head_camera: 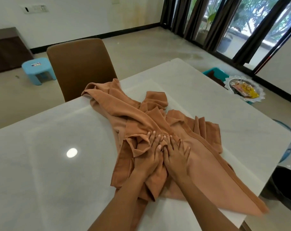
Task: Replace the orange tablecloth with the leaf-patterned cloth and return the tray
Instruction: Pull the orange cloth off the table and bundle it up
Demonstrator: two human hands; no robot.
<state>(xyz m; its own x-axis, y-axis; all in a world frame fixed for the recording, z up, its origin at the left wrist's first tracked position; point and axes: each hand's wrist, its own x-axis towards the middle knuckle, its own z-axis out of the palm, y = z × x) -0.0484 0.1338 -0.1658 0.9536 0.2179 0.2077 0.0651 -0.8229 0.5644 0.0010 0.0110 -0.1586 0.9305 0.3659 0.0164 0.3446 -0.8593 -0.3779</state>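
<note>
1. Forearms come in from the near edge, and both hands sit side by side on the cloth (158, 124) — left hand (148, 155) and right hand (176, 155) nearly touching, fingers spread and pressing down flat into the bunched fabric, nothing clenched or pinched that I can see.
2. Under the palms it's a heap of folds, the thickest part of the pile, so that looks the place to gather from.
3. Outward, the orange cloth runs in a rumpled band across the table (58, 130), one end draped toward the chair (79, 67), a hemmed flap trailing off the near right edge.
4. Handling call: soft, light, limp; it will sag and slide on that glossy top, so scoop the bulk, then catch the loose tails.
5. Tray (244, 90) waits off the table's far right side; no leaf-patterned cloth in view.
</note>
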